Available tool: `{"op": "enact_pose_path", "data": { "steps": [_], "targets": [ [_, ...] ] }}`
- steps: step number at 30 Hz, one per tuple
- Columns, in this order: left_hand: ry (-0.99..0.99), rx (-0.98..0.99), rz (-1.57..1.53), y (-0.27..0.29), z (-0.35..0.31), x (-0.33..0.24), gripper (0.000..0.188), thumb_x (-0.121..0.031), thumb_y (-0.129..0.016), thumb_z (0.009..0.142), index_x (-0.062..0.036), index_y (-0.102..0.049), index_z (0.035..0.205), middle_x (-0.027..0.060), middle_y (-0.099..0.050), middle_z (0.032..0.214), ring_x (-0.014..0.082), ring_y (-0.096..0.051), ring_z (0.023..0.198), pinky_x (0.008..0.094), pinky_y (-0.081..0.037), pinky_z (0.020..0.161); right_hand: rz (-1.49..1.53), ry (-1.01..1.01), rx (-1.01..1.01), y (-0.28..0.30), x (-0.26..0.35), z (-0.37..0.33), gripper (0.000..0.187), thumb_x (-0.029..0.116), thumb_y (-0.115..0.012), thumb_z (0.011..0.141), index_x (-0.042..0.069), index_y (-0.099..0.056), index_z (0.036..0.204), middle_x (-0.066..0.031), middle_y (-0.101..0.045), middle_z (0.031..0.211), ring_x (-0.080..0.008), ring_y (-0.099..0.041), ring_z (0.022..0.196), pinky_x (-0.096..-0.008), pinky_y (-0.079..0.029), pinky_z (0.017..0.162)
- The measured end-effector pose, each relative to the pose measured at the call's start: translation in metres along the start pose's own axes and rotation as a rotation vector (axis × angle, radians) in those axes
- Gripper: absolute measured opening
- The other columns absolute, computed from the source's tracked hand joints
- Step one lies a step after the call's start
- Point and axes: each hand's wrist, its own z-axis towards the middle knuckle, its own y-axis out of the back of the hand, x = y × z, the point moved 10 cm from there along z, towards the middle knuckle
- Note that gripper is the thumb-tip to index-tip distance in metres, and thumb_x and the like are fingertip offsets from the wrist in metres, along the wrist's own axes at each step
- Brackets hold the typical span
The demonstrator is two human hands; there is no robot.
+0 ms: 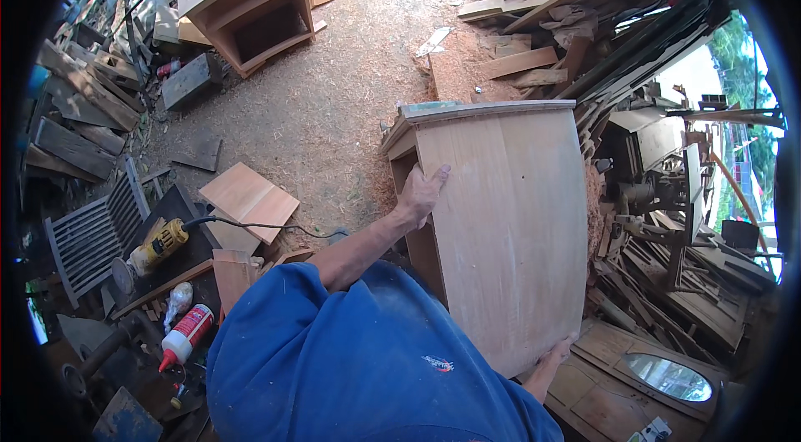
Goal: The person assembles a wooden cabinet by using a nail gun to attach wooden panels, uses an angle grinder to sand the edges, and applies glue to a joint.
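A pale wooden cabinet [509, 217], like a small nightstand, is in front of me with its broad side panel facing up toward me. Its open compartment shows along the left side. My left hand [424, 194] is closed round the left edge of that panel, thumb on the outer face and the other fingers hidden inside the opening. At the near right corner, my right hand [555, 357] grips the cabinet's lower edge; some of its fingers are hidden beneath the wood.
Another wooden cabinet [259, 8] stands at the far left on the sawdust-covered ground [350, 66]. To my left are a yellow corded angle grinder [158, 246], a red-and-white glue bottle [188, 335] and square boards [250, 202]. Scrap wood [667, 275] is piled right, beside a panel with an oval mirror [669, 377].
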Motion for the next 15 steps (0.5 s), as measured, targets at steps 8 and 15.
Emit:
{"op": "enact_pose_path", "data": {
  "steps": [8,15],
  "targets": [
    [0.005,0.033,-0.062,-0.016,0.018,0.003,0.048,-0.030,-0.069,0.099,0.0057,-0.051,0.126,0.0164,-0.066,0.113,0.0213,-0.067,0.096,0.0371,-0.059,0.080,0.024,-0.003,0.048,-0.006,-0.006,0.004,0.078,0.055,-0.055,0.099,-0.010,-0.051,0.141,-0.0230,-0.061,0.134,-0.0341,-0.063,0.116,-0.0438,-0.052,0.098],
    [-0.128,0.005,-0.080,-0.010,0.024,-0.004,0.039,-0.025,-0.064,0.102,0.0058,-0.057,0.125,0.0151,-0.069,0.109,0.0229,-0.071,0.092,0.0365,-0.064,0.078,0.106,-0.012,0.197,-0.019,-0.026,0.046,0.079,0.055,-0.058,0.097,-0.013,-0.052,0.138,-0.0199,-0.060,0.139,-0.0288,-0.059,0.124,-0.0409,-0.046,0.106]
  ]
}}
